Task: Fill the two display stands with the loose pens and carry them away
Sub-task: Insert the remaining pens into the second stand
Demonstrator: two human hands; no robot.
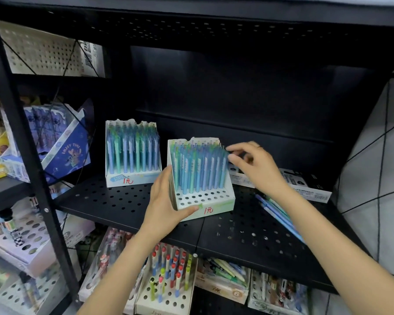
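1. Over on the left of the black perforated shelf [114,201], the far display stand [132,153] stands upright, packed with blue and green pens, every row looking taken.
2. Left hand [166,201] clamps the near display stand [200,178] by its left wall, thumb hooked round the front lip. Good brace; I'd keep it pinned so the box doesn't skid.
3. That stand's back rows are full and its front rows of holes are bare.
4. Right hand [255,164] hovers at the stand's top right corner, fingers pinched at the pen caps; whether it actually grips one, I cannot tell. Best to drop each pen straight down.
5. Far right, the loose pens [280,214] lie flat in a bunch, partly under the forearm.
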